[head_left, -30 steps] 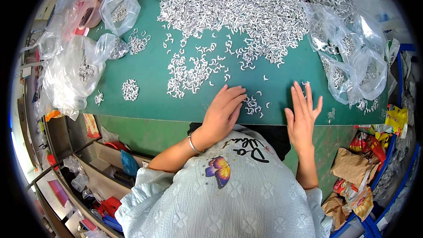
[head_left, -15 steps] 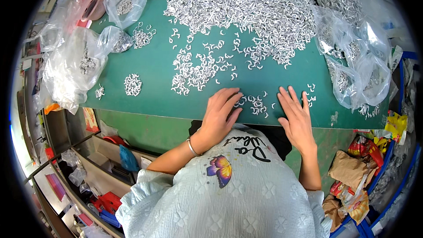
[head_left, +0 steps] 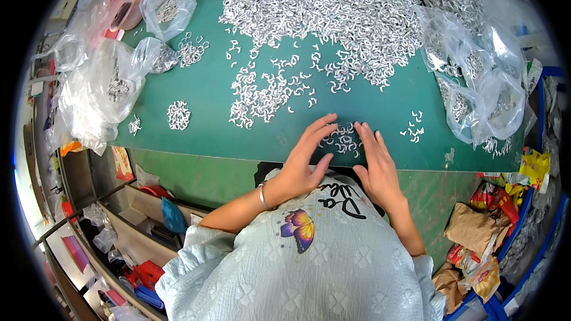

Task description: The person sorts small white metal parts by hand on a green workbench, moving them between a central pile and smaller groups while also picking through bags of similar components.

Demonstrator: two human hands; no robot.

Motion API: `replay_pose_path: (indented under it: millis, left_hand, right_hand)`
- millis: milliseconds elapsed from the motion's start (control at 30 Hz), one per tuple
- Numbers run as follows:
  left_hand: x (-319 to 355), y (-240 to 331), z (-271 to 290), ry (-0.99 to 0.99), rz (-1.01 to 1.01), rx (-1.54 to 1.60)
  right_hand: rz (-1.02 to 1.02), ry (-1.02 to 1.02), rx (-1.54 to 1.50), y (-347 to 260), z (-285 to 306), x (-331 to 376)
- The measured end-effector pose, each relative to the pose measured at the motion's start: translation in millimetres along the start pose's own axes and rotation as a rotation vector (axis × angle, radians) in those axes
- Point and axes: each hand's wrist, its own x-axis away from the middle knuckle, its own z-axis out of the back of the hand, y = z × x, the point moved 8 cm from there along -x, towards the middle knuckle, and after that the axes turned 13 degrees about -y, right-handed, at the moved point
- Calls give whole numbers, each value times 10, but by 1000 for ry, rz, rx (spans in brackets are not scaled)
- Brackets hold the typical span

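Observation:
Between my two hands, near the table's front edge, lies a small cluster of silvery curved metal pieces point(head_left: 344, 140). My left hand point(head_left: 306, 157) rests at its left side, fingers stretched and thumb apart. On the other side my right hand point(head_left: 377, 163) lies with extended fingers, its tips by the cluster's edge. Neither hand holds anything. A few loose pieces point(head_left: 414, 128) lie to the right of my right hand. Farther back spreads a medium patch of the same pieces point(head_left: 262, 95), and behind it a large heap point(head_left: 333, 12).
Clear plastic bags with metal pieces stand at the left point(head_left: 98, 95) and right point(head_left: 470, 77) of the green table point(head_left: 202, 89). A small round pile point(head_left: 178, 115) lies on the left. Below are an open drawer point(head_left: 128, 226) and, at right, a brown paper bag point(head_left: 473, 226).
My right hand has moved left, away from the loose pieces at right and up to the cluster. My left hand has shifted slightly, and the cluster sits closer together between them.

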Motion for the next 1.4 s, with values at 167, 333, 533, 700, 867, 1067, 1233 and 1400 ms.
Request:
replay_pose_path:
  millis: [167,333,533,700,867,1067,1233,1400]
  left_hand:
    - [424,-239,-251,-528,279,581]
    - [597,-690,-540,-471,444,942]
    - [563,-872,-808,-455,637,1658]
    - [454,-861,-936,-537,588,1675]
    - [476,-905,-942,-521,622,1674]
    - [469,-968,-928,-469,616,1649]
    - [452,-962,-926,-434,603,1646]
    - [458,-947,-899,-414,628,1638]
  right_hand:
    - [73,54,93,-19,142,-133]
    - [148,0,13,-77,67,-267]
    - [251,-95,60,-215,-20,-535]
    - [197,-19,-25,47,191,-390]
    - [57,-122,318,-9,115,-150]
    - [-38,-127,342,20,5,-23]
    - [-20,-92,423,-109,-61,6]
    - [-77,-101,440,-13,-56,-4]
